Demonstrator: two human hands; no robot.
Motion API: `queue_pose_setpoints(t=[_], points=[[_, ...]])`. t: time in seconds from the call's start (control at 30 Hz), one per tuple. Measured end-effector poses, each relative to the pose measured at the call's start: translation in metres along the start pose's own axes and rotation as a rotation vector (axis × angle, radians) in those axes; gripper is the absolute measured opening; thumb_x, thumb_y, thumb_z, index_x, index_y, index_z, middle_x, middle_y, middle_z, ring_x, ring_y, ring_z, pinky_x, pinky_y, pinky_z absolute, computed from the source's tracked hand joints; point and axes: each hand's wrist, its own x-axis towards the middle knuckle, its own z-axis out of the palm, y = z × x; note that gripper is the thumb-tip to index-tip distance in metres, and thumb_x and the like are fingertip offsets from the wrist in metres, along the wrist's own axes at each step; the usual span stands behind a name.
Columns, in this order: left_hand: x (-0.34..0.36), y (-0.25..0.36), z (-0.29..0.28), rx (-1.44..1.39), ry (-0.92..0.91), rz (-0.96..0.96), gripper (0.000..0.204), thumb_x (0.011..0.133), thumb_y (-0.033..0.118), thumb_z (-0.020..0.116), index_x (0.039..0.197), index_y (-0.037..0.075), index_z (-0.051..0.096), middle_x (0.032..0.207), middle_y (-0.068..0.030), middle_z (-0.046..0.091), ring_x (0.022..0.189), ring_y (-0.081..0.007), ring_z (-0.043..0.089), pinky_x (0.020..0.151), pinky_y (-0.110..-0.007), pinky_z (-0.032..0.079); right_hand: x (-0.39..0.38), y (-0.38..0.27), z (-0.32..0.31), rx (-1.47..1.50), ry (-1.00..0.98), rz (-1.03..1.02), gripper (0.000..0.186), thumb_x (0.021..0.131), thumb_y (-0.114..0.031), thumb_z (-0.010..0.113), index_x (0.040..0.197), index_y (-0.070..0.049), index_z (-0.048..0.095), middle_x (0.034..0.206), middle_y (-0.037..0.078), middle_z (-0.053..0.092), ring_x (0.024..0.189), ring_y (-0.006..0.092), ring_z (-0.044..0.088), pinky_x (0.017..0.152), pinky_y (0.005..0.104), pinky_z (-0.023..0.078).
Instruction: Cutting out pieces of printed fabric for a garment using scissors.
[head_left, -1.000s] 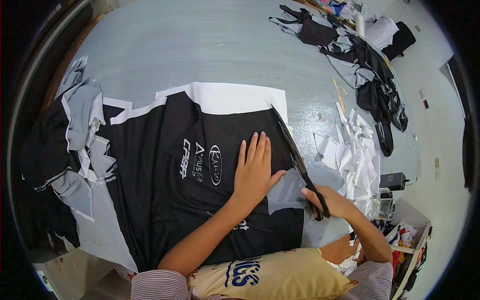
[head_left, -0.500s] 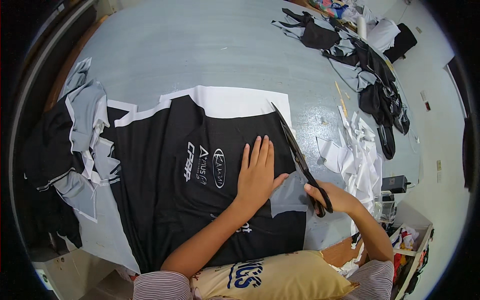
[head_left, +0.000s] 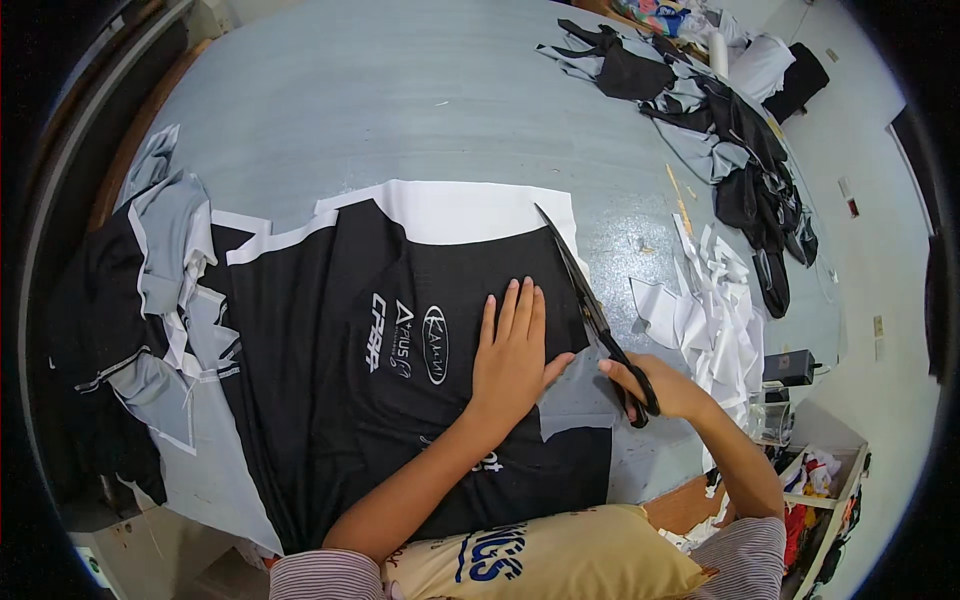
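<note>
A large piece of black printed fabric [head_left: 300,350] with a white border along its far edge lies spread in front of me. My left hand [head_left: 512,350] rests flat on it, fingers stretched out and thumb apart. In my right hand [head_left: 660,388] are long black-handled scissors [head_left: 590,300], their blades pointing away and slightly left. The blades lie along the fabric's right edge, with the tips over the white border. Whether the blades are parted is hard to make out. Grey fabric [head_left: 578,390] shows between my two hands.
White offcuts [head_left: 715,320] are heaped right of the scissors. Black and grey cut pieces [head_left: 740,130] lie along the table's far right. More black, grey and white fabric [head_left: 165,270] is piled at the left. A black box [head_left: 788,368] sits at the right edge, near an open drawer [head_left: 825,485].
The scene has shifted only slightly in view. My left hand stays flat on the fabric, and the scissors remain in my right hand along the right edge.
</note>
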Motion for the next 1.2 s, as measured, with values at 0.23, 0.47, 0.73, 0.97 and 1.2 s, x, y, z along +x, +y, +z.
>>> queue_pose_setpoints(t=[0.23,0.47,0.73,0.97,1.2], points=[[0.002,-0.002,0.000,0.015,0.005,0.004,0.083,0.081,0.052,0.062,0.135,-0.007,0.038,0.142,-0.0204,0.038,0.136,-0.0305,0.031,0.112,-0.046,0.020,0.001,0.007,-0.008,0.061,-0.040,-0.023,0.067,0.089,-0.066,0.043,0.088,0.001,0.052,0.060,0.005,0.053,0.053,0.0145,0.058,0.049,0.0269,0.045],[0.001,-0.002,0.001,0.027,-0.001,0.007,0.083,0.081,0.051,0.062,0.135,-0.007,0.039,0.143,-0.0202,0.038,0.136,-0.0303,0.032,0.112,-0.046,0.020,0.000,0.002,-0.009,-0.027,-0.098,0.014,0.074,0.088,-0.073,0.032,0.073,-0.003,0.052,0.059,0.007,0.057,0.056,0.0166,0.058,0.055,0.0271,0.044],[0.002,-0.001,0.000,0.001,-0.018,0.006,0.083,0.081,0.050,0.063,0.135,-0.008,0.039,0.143,-0.0202,0.038,0.136,-0.0304,0.031,0.113,-0.047,0.019,0.001,-0.009,-0.006,-0.010,-0.067,0.046,0.084,0.084,-0.074,0.041,0.102,0.007,0.053,0.060,0.006,0.053,0.055,0.0147,0.058,0.051,0.0275,0.044],[0.001,-0.002,0.000,0.013,0.006,0.013,0.082,0.081,0.050,0.062,0.134,-0.008,0.039,0.143,-0.0207,0.038,0.136,-0.0309,0.031,0.112,-0.047,0.019,0.004,-0.007,-0.003,-0.016,-0.032,0.022,0.081,0.085,-0.073,0.040,0.097,0.005,0.053,0.061,0.007,0.052,0.053,0.0149,0.057,0.050,0.0278,0.044],[0.000,-0.003,0.002,0.026,0.013,0.022,0.083,0.081,0.051,0.062,0.134,-0.008,0.039,0.142,-0.0208,0.039,0.136,-0.0311,0.032,0.112,-0.047,0.020,0.004,-0.006,-0.003,0.010,0.002,0.005,0.077,0.086,-0.071,0.041,0.091,0.004,0.054,0.060,0.007,0.051,0.052,0.0150,0.058,0.049,0.0282,0.045]])
